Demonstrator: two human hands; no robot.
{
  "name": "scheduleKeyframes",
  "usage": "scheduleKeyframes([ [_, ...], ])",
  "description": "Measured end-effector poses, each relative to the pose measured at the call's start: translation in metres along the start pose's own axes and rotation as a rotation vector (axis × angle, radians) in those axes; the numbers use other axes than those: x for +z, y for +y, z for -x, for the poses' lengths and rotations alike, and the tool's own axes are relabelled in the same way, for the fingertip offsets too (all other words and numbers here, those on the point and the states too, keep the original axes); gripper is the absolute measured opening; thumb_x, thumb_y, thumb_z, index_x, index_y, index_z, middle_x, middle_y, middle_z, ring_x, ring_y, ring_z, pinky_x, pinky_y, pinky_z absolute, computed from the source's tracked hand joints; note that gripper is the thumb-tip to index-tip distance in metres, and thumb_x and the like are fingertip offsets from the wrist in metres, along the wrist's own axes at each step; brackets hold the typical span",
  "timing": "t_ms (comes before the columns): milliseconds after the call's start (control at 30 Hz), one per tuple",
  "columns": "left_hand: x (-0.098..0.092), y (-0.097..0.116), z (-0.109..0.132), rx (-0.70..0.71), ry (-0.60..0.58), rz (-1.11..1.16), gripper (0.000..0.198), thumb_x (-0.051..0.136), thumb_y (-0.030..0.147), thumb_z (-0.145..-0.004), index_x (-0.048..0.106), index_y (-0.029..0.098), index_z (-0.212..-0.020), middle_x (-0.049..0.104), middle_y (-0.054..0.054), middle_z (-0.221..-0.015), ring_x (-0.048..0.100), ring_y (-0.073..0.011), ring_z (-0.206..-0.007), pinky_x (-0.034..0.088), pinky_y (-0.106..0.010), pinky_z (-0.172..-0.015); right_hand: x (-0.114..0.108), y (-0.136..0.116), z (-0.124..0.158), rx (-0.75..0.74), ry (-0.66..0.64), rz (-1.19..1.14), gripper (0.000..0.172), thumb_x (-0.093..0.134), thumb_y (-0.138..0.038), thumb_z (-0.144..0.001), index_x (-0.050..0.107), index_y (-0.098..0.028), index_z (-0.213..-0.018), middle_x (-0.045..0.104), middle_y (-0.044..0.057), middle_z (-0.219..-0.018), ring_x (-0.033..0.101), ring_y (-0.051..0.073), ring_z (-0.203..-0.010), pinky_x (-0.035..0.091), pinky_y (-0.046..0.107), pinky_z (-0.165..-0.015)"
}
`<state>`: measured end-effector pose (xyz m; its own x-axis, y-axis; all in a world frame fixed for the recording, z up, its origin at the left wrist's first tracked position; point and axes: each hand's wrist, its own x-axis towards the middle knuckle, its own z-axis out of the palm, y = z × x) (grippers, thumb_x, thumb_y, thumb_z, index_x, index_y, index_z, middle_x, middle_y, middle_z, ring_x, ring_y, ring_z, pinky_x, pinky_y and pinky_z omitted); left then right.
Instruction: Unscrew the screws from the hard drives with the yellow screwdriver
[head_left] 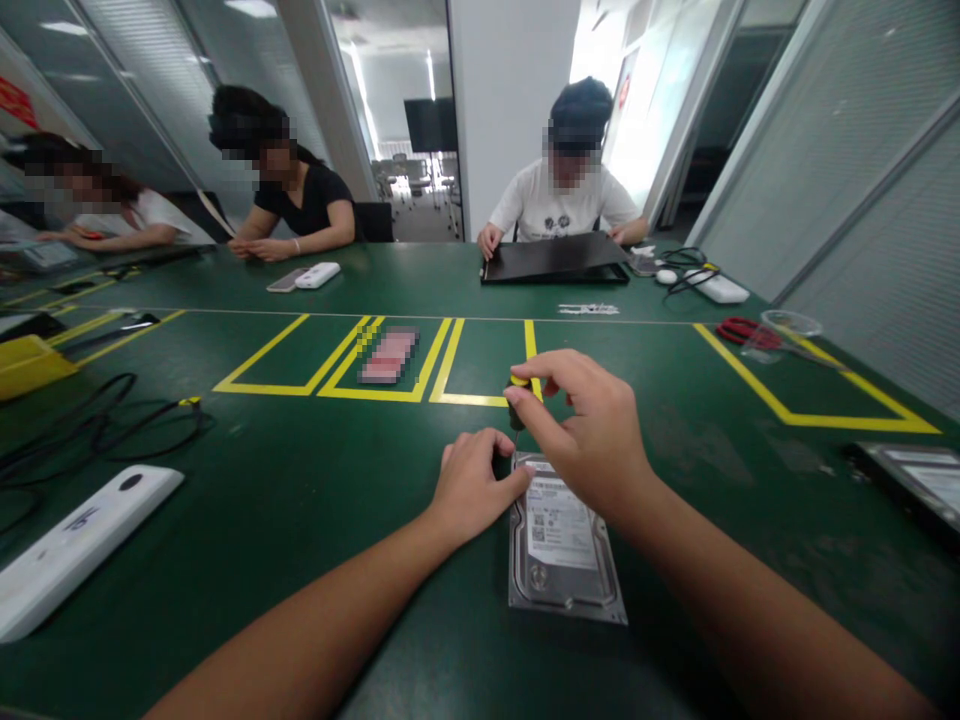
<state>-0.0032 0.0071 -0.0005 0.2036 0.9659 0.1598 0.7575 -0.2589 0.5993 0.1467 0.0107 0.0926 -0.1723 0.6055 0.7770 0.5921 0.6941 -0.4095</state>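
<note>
In front of me a silver hard drive lies label side up on the green table. My right hand pinches the dark, yellow-topped handle of a screwdriver, held upright with its shaft pointing down at the drive's far left corner. At that same corner is my left hand, fingers curled and thumb resting on the drive's edge close to the shaft. The fingers hide the screwdriver's tip, so I cannot tell what it touches.
A second hard drive sits at the right edge. On the left lie a white power bank and black cables. Red-handled scissors are at the far right. Across the table, a person handles a black panel; two others sit left.
</note>
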Motion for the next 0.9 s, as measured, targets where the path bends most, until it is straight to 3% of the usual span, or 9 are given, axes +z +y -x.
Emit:
scheduleKeyframes([
  [133,0.0007,-0.0003,0.0002,0.01,0.013,0.006,0.026,0.07,0.046,-0.085,0.06,0.022,-0.09,0.068,-0.002,-0.09,0.059,-0.0241,-0.089,0.039,-0.036,-0.079,-0.0017,-0.001,-0.0014,0.009,0.006,0.017,0.005,0.069,-0.022,-0.085,0.065,-0.02,-0.087,0.067,0.001,-0.084,0.058,0.016,-0.076,0.044,0.031,-0.068],
  [533,-0.0007,0.0008,0.0008,-0.011,0.022,0.055,0.023,0.072,0.04,-0.081,0.061,0.021,-0.087,0.067,-0.001,-0.088,0.058,-0.0226,-0.086,0.038,-0.035,-0.077,-0.0005,0.0009,-0.0003,0.013,0.022,0.016,0.003,0.067,-0.021,-0.087,0.067,-0.019,-0.089,0.07,0.002,-0.088,0.062,0.016,-0.08,0.047,0.032,-0.072],
  [700,-0.0011,0.0008,0.0006,-0.019,0.015,0.057,0.026,0.073,0.044,-0.081,0.063,0.021,-0.09,0.069,-0.002,-0.09,0.059,-0.0235,-0.087,0.039,-0.035,-0.076,-0.0006,-0.0002,0.0002,0.008,0.022,-0.014,0.015,0.058,-0.014,-0.087,0.07,-0.018,-0.095,0.073,0.004,-0.094,0.065,0.018,-0.088,0.049,0.035,-0.08],
  [900,-0.001,0.0014,0.001,-0.011,0.023,0.075,0.023,0.073,0.04,-0.081,0.062,0.021,-0.089,0.069,-0.001,-0.09,0.059,-0.0227,-0.087,0.039,-0.035,-0.077,0.0004,0.0025,0.0008,0.015,0.017,0.016,0.011,0.071,-0.026,-0.086,0.07,-0.017,-0.092,0.067,0.005,-0.089,0.062,0.019,-0.085,0.049,0.034,-0.076],
])
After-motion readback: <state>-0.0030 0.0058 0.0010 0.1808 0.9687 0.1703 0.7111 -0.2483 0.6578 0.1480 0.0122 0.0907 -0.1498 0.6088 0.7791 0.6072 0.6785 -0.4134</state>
